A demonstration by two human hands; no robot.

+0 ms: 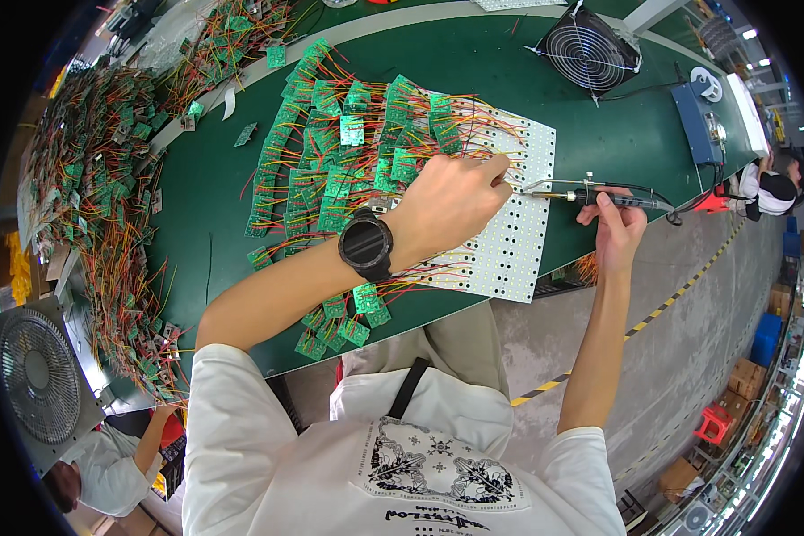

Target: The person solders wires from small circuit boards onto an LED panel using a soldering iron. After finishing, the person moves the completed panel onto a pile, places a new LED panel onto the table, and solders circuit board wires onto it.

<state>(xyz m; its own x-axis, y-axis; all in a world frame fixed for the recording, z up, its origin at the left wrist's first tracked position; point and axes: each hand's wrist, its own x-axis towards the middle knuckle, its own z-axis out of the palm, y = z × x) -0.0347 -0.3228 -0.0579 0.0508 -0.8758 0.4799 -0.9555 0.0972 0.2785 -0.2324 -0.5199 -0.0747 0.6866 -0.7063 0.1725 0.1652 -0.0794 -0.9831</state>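
My right hand (618, 234) grips a soldering iron (584, 196) fitted with a thin metal feed tube. Its tip points left, over the white perforated panel (520, 250), close to the fingers of my left hand (451, 204). That hand reaches across the panel with its fingers bent together in a pinch; what lies between them is hidden. A black watch (365, 246) is on my left wrist. Rows of small green circuit boards (272, 183) with red and yellow wires lie left of the panel and partly over it. Some pass beneath my left forearm.
A large heap of wired circuit boards (94, 179) covers the table's left side. At the back stands a black fan (590, 52); a blue box (695, 123) with a white spool (706, 85) sits at right. Another person (107, 469) is at lower left, beside a grey fan (40, 375).
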